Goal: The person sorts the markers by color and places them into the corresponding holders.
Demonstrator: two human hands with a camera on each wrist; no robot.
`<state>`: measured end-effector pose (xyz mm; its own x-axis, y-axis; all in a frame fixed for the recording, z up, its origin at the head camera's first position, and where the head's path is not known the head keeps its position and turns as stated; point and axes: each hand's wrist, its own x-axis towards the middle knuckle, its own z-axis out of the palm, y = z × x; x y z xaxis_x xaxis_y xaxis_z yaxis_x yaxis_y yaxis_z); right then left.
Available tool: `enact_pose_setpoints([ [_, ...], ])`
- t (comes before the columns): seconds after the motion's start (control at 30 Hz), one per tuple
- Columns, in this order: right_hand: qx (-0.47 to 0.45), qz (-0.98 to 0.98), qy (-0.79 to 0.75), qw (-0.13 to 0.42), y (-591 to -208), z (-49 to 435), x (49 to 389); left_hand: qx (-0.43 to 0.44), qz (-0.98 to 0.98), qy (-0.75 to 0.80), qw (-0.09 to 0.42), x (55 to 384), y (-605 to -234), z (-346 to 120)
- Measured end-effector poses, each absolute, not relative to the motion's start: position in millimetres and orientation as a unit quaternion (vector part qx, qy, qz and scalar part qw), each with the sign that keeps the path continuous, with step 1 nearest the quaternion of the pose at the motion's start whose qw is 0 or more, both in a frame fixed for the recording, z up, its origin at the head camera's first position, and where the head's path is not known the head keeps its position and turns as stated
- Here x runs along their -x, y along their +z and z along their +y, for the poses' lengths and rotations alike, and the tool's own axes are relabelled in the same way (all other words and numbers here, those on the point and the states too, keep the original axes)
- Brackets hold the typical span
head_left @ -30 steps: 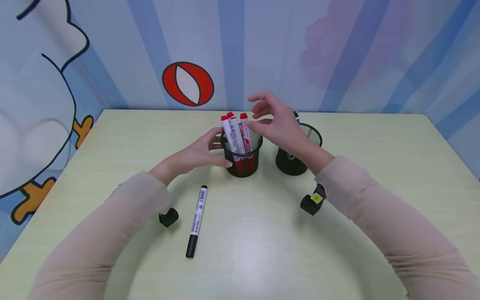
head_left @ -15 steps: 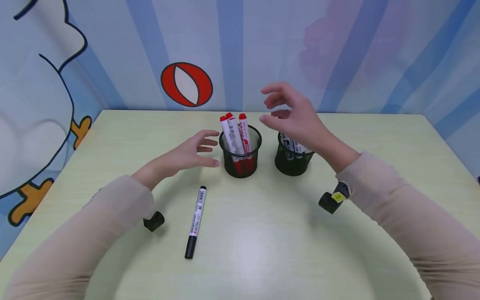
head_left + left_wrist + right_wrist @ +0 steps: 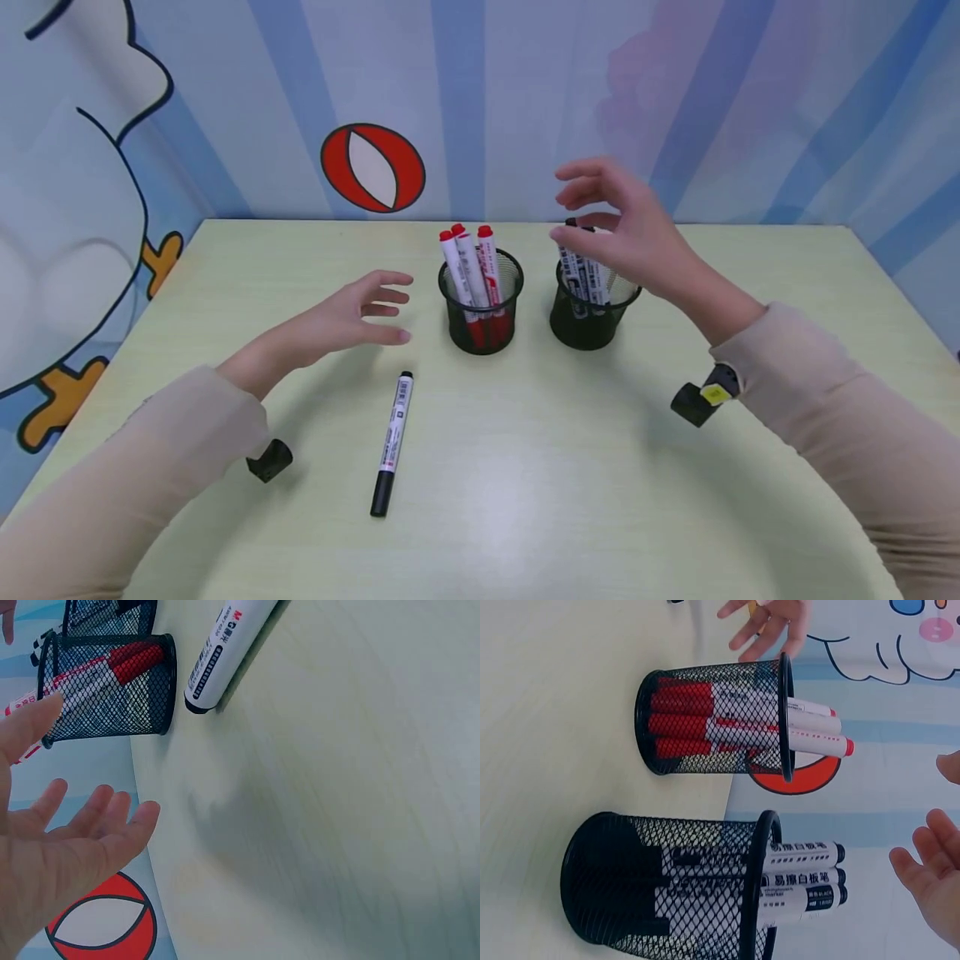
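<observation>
My left hand (image 3: pixel 333 321) hovers left of a black mesh pen cup (image 3: pixel 482 340), fingers spread and holding nothing. Three white markers with red ends (image 3: pixel 470 271) stand in that cup. To its right is a second black mesh pen cup (image 3: pixel 585 335), with three black-ended whiteboard markers (image 3: pixel 802 881) inside. Beside and above these markers is my right hand (image 3: pixel 637 237), its fingers loosely bent around nothing; the right wrist view shows a gap between fingertips and markers. A single black-capped marker (image 3: pixel 393 442) lies on the table in front of my left hand.
The pale table (image 3: pixel 510 500) backs onto a blue striped wall sheet with a printed red-and-white ball (image 3: pixel 373 168). Small black wrist cameras hang under both sleeves, the left camera (image 3: pixel 270 461) and the right camera (image 3: pixel 697 404).
My left hand has let go of the cup with the red-ended markers and moved left. My right hand has drawn away from those markers to the right, uncovering the black-ended ones.
</observation>
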<state>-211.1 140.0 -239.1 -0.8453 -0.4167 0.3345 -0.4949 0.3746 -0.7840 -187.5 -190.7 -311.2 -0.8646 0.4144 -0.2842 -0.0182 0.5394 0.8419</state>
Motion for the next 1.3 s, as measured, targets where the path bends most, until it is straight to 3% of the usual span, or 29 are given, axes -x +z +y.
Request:
enact_pose_setpoints([
  [0.53,-0.246,-0.831,0.497,0.043,-246.8,175.7,209.1,-0.119,0.838,0.462,0.265,164.0,-315.8,-202.3],
  [0.83,-0.231,-0.832,0.502,0.05,-256.6,195.5,208.6,-0.057,0.863,0.439,0.242,158.2,-313.7,-199.6],
  [1.3,-0.192,-0.831,0.521,0.035,-283.3,215.9,208.7,-0.004,0.877,0.406,0.258,139.8,-317.1,-197.4],
])
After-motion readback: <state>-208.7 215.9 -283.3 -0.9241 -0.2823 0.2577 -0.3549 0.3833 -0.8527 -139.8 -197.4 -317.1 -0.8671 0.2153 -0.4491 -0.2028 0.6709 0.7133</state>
